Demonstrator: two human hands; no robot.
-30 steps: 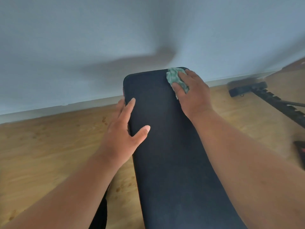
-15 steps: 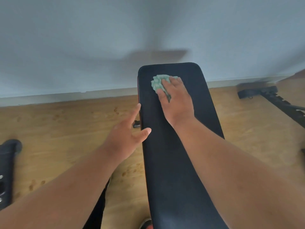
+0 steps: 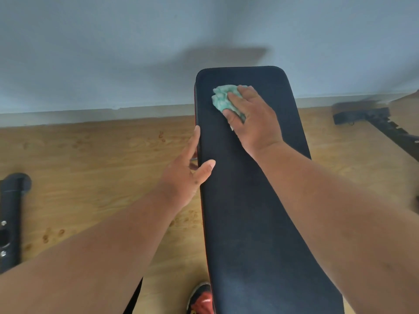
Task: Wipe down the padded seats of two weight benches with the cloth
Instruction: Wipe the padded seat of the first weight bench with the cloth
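Both hands are seen from the head view: the right hand (image 3: 254, 116) is pressed on the bunched green cloth (image 3: 223, 98) near the far end of the bench (image 3: 249, 211), fingers curled over it, while the left hand (image 3: 183, 175), open and holding nothing, is rested against the pad's left edge. The pad's long axis runs from the body toward the wall, so most of it is judged to lie nearer than the cloth, calling for pulled-back strokes.

My right hand (image 3: 254, 116) w/ the cloth (image 3: 223, 98) has slid across the bench pad (image 3: 249, 200), from the far right corner 1 s ago to the far left part now. My left hand (image 3: 183, 175) has come off the pad top to its left edge, thumb on top & fingers along the side.
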